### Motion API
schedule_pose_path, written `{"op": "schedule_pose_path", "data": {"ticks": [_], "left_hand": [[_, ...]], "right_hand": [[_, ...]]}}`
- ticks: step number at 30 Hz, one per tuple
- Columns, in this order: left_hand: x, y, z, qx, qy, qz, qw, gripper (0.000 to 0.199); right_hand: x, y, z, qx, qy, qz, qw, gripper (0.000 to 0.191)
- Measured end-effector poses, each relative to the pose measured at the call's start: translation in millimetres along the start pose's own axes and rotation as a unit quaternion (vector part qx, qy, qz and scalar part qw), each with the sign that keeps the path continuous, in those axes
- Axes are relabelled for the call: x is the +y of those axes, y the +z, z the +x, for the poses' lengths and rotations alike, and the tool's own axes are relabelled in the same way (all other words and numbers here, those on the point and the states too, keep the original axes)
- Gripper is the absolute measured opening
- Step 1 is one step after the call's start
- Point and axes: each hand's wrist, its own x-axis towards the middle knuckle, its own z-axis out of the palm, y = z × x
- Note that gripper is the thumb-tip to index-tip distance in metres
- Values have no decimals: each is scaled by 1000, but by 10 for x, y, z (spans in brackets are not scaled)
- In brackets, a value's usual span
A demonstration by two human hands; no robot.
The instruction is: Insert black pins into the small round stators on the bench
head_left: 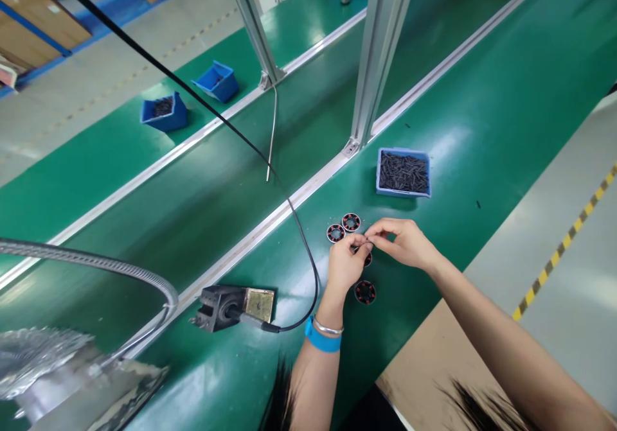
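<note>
Over the green bench, my left hand [348,263] and my right hand [402,241] meet at the fingertips, both pinched. Between them is something small and dark, too small to name. Two round parts with black and red segments lie just beyond my left hand, an upper one [351,222] and a left one [336,233]. Another round part [368,259] is partly hidden under my fingers, and a darker one [365,292] lies nearer to me. Past my right hand stands a blue bin [403,193] filled with small black pieces.
A soldering iron [253,320] rests in its stand [214,307] at the left, its black cable arching over the bench. A metal post [380,58] rises behind the bin. Foil-wrapped ducting [43,360] sits at lower left. Two blue bins [166,119] stand across the bench.
</note>
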Motion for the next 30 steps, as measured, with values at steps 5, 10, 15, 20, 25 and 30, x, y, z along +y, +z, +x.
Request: {"op": "schedule_pose_path", "data": {"ticks": [5, 10, 15, 20, 25, 30], "left_hand": [[-15, 7, -3, 2, 14, 2, 1000, 10], [-28, -2, -20, 12, 13, -4, 1000, 9], [-28, -32, -81, 19, -8, -4, 1000, 23], [-117, -34, -128, 37, -11, -54, 998, 21], [-200, -19, -126, 50, -14, -79, 995, 14], [-198, -13, -118, 51, -12, -83, 995, 14]], "right_hand": [[-78, -51, 26, -45, -18, -41, 998, 15], [-78, 13, 46, -52, -18, -80, 995, 16], [-47, 12, 41, -130, -2, -111, 985, 36], [62, -391, 347, 70, 23, -150, 986, 28], [309, -670, 801, 124, 131, -379, 908, 34], [414, -643, 889, 101, 159, -407, 894, 24]]}}
